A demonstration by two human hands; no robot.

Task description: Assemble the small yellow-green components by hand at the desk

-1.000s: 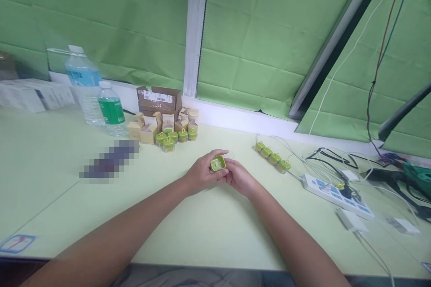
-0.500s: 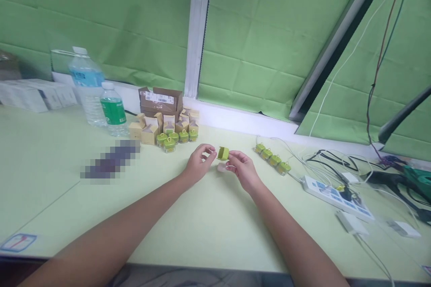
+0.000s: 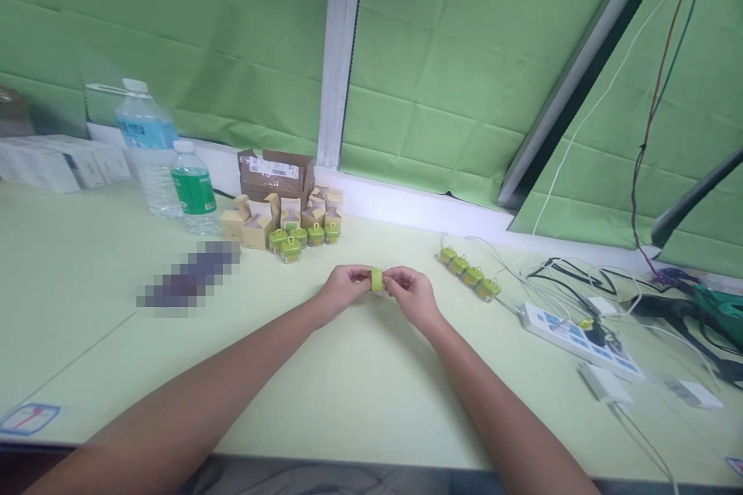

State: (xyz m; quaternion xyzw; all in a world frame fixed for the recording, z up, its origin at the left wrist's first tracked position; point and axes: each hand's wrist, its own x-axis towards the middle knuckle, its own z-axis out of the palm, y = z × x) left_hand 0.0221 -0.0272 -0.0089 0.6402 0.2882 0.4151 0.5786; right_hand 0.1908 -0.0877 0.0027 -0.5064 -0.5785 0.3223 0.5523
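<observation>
My left hand (image 3: 342,288) and my right hand (image 3: 411,295) meet over the middle of the pale green table (image 3: 360,387). Both pinch one small green plastic piece (image 3: 377,279) between their fingertips, just above the tabletop. Farther back on the left stands a cluster of small green items (image 3: 299,237) in front of little tan cartons (image 3: 279,215). A short row of similar green items (image 3: 469,273) lies to the right of my hands.
Two water bottles (image 3: 168,162) stand at the back left beside white boxes (image 3: 58,162). A brown cardboard box (image 3: 277,170) sits behind the cartons. A white power strip (image 3: 580,336) with cables and adapters lies at right. Green blinds cover the window behind.
The green piece went from both hands to my right fingers alone, with the hands apart. Now my left hand has closed in again and both pinch it.
</observation>
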